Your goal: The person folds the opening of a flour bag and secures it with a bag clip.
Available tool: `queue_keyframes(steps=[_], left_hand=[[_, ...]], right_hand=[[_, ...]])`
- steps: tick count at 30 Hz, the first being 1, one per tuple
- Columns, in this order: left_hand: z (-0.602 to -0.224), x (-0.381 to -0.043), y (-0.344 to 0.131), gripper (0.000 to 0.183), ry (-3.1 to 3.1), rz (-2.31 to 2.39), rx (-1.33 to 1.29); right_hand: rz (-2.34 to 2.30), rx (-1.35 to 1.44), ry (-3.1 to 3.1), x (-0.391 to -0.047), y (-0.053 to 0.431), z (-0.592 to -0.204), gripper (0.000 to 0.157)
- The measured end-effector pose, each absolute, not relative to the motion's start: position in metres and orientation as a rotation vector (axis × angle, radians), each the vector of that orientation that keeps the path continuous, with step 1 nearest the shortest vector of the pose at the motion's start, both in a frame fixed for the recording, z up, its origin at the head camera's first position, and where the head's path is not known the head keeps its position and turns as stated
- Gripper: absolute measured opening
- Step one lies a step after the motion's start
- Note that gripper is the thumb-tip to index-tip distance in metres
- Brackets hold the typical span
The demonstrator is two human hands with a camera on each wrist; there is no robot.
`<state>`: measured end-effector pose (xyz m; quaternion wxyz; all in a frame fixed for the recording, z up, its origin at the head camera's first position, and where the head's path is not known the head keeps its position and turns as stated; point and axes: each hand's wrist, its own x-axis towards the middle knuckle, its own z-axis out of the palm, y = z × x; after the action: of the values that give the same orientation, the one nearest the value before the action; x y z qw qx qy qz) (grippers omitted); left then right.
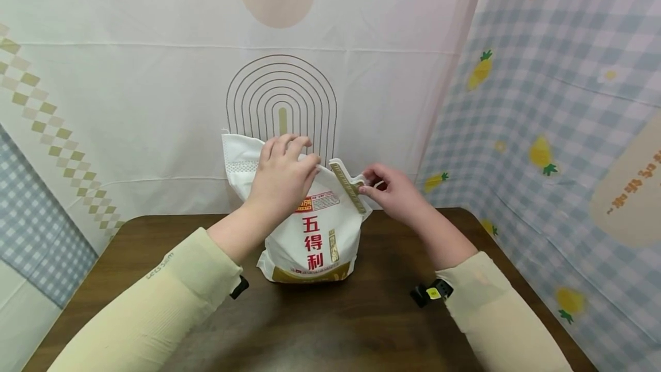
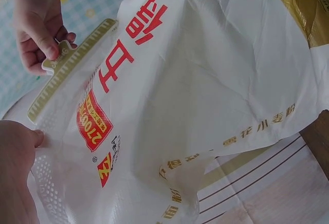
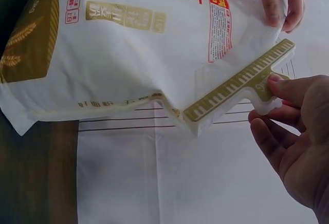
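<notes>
A white flour bag (image 1: 294,228) with red lettering and a gold bottom band stands on the table, its top leaning back. My left hand (image 1: 283,174) grips the bag's top edge, thumb in front in the left wrist view. A long gold-and-white bag clip (image 3: 239,82) with a striped bar lies across the bag's top right corner. My right hand (image 1: 395,191) pinches the clip's handle tab between thumb and fingers. In the left wrist view the clip (image 2: 72,67) lies along the bag's edge between the two hands.
The bag stands on a dark brown wooden table (image 1: 392,326). Right behind it hangs a white cloth (image 1: 155,102) printed with arches. A blue checked cloth (image 1: 516,102) with pineapples borders the right side.
</notes>
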<state>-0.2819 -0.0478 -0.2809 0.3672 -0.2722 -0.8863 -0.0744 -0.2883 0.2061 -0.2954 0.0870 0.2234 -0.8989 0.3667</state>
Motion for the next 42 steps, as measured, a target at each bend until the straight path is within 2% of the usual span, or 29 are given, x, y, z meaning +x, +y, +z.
queue_keyframes(steps=[19,32,42], left_hand=[[-0.281,-0.280,-0.049,0.017,-2.289,-0.198,-0.696],[-0.281,-0.282,-0.063,0.031,-2.265,-0.118,-0.771],[-0.284,-0.281,-0.066,0.032,-2.261,-0.084,-0.796]], right_hand=[[0.694,0.802,-2.735,-0.282,0.201,-0.289,0.010],[0.782,0.783,-2.690,-0.283,0.201,-0.295,0.013],[0.775,0.774,-2.674,-0.280,0.192,-0.292,0.015]])
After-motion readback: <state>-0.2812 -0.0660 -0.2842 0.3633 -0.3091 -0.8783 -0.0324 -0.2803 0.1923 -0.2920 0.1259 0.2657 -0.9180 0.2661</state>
